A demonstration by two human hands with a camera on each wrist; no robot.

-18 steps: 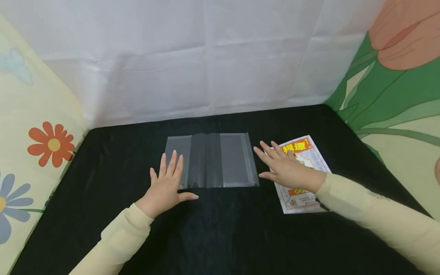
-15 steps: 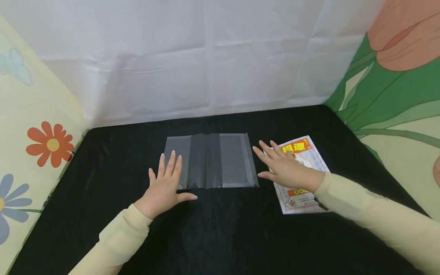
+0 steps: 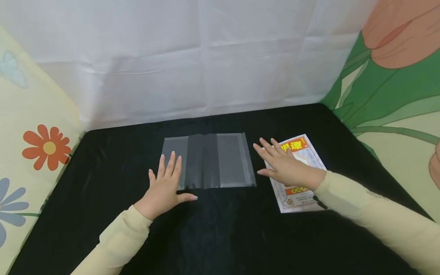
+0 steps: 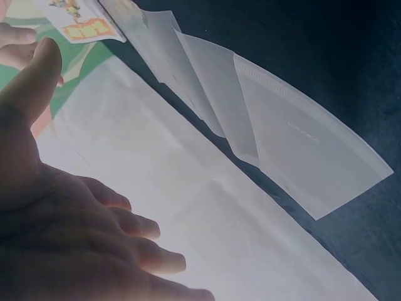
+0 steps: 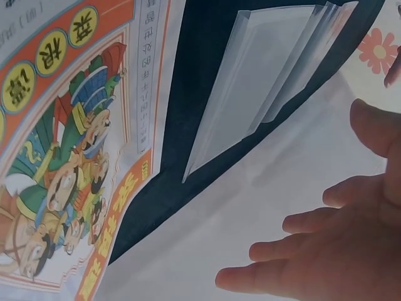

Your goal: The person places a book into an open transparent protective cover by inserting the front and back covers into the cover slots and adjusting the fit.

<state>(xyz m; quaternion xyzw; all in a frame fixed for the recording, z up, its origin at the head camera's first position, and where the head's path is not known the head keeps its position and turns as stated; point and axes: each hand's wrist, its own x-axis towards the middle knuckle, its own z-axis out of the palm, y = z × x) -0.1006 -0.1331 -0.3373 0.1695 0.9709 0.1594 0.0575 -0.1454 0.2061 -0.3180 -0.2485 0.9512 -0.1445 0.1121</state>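
Note:
A clear plastic book cover (image 3: 235, 160) lies spread flat on the black cloth, its two flaps folded in toward a darker middle strip. My left hand (image 3: 160, 191) is held with fingers spread over the cover's near left corner; nothing is in it. To the right lies a book (image 3: 299, 200) with an orange and white printed front, slightly turned. Above its left part hovers my right hand (image 3: 288, 166), fingers spread, hiding much of the picture. The right wrist view shows the book's cartoon figures (image 5: 69, 163) and the right palm (image 5: 351, 251), apart from the book.
A black cloth covers the table (image 3: 220, 236). White fabric (image 3: 178, 57) hangs behind its far edge. Floral panels stand at the left (image 3: 44, 110) and right (image 3: 395, 110) sides.
The view has shifted slightly, so the cover and book appear a little further left. Both hands stay spread in nearly the same places.

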